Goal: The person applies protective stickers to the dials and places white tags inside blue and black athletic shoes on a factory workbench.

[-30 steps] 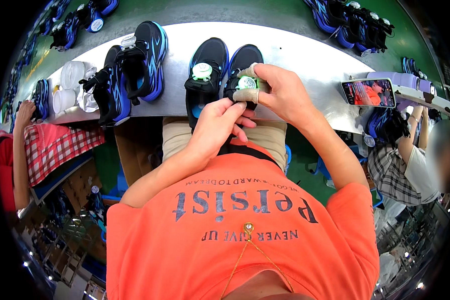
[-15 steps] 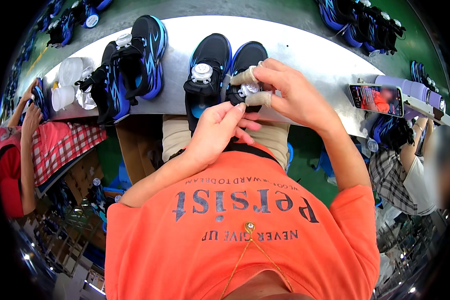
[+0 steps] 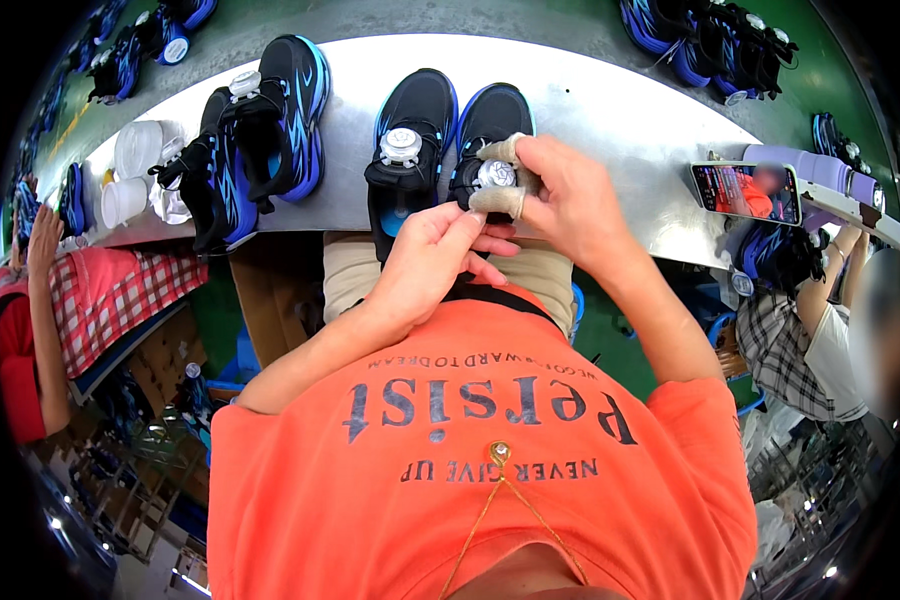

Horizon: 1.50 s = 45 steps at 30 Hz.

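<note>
A pair of black sports shoes with blue soles stands in front of me, toes pointing away. The left shoe (image 3: 417, 105) has a clear round dial (image 3: 401, 147) on its tongue. On the right shoe (image 3: 494, 112) sits a similar dial (image 3: 496, 174). My right hand (image 3: 568, 190), with beige cloth covers on thumb and forefinger, is closed around that dial, the two covered tips on either side of it. My left hand (image 3: 435, 255) pinches the near edge of the right shoe between thumb and forefinger; its other fingers are loosely spread. The pinched part is mostly hidden.
Another pair of shoes (image 3: 295, 110) stands left on the metal table (image 3: 610, 120), beside clear plastic cups (image 3: 123, 202). A phone (image 3: 747, 192) on a holder is at the right. Co-workers sit on both sides, one with a hand (image 3: 43, 240) at the table's left end. More shoes (image 3: 710, 45) lie beyond the table.
My right hand has moved slightly left and lower, its covered fingertips now closer about the dial. My left hand has barely moved. The co-worker at left has let go of a shoe.
</note>
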Available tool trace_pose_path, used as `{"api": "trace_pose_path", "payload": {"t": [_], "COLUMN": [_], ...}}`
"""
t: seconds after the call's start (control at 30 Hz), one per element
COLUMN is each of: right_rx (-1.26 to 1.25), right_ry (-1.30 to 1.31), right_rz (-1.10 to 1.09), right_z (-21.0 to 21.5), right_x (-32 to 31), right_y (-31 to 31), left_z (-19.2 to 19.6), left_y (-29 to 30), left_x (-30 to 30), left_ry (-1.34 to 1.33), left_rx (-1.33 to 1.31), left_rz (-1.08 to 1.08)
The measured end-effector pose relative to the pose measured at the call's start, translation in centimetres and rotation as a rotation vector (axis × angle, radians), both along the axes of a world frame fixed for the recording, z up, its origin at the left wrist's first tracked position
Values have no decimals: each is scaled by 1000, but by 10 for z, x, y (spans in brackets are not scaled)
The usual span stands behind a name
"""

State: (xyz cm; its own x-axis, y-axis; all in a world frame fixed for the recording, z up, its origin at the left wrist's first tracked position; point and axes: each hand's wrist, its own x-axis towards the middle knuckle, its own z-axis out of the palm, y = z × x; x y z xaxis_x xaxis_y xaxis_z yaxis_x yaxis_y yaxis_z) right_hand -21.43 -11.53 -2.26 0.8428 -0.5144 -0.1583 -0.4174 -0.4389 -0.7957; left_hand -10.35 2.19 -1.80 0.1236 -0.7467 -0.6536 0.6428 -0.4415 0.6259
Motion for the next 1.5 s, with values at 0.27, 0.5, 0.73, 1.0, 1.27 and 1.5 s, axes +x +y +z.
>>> {"api": "trace_pose_path", "payload": {"t": [0.27,0.5,0.73,1.0,1.27,1.5], "right_rx": [-30,40,75,-127,-190,-125], "right_ry": [-161,-157,-101,-75,-4,-20], "right_rz": [113,82,-38,27,266,229], "right_z": [-2,1,3,-46,-90,-92], "right_x": [4,3,9,110,147,143], "right_y": [-11,-6,17,-43,-23,-28], "left_z": [-6,-2,41,12,25,16], "left_y": [2,3,-5,-16,-20,-8], "left_x": [-2,4,45,84,93,85], "left_ry": [-26,31,-151,-1219,-1062,-857], "left_rx": [4,-18,35,-194,-382,-235], "left_rz": [-31,-43,-610,-374,-721,-565]}}
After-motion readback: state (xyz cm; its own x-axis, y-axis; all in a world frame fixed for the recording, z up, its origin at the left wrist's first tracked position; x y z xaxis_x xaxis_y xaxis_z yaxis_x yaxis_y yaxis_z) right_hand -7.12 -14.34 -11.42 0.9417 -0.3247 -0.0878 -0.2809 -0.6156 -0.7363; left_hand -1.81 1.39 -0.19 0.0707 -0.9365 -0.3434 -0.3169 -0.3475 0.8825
